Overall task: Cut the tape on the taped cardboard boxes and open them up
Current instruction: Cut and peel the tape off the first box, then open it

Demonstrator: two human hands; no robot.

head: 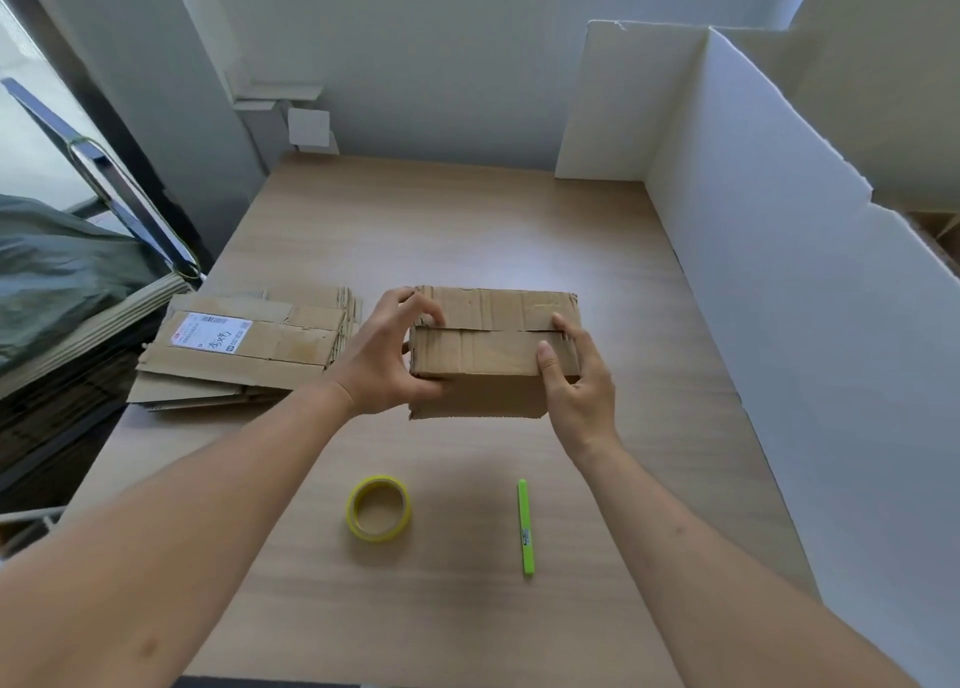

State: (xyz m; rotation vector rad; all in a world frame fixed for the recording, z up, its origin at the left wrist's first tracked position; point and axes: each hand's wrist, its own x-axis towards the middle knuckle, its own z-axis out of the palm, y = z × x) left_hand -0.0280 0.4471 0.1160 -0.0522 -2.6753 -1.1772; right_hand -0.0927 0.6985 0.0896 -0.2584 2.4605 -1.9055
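Observation:
A small brown cardboard box (493, 347) sits in the middle of the wooden table (467, 230), its two top flaps meeting along a seam. My left hand (387, 354) grips the box's left end, fingers curled over the top edge and thumb at the near side. My right hand (576, 375) holds the right end, thumb pressed on the top flap and fingers wrapped round the side. A green utility knife (525, 526) lies on the table nearer to me, right of centre, untouched.
A roll of yellow tape (379, 508) lies left of the knife. Several flattened cardboard boxes (244, 344) are stacked at the table's left, one with a shipping label. White foam-board walls (769, 282) stand along the right and back right.

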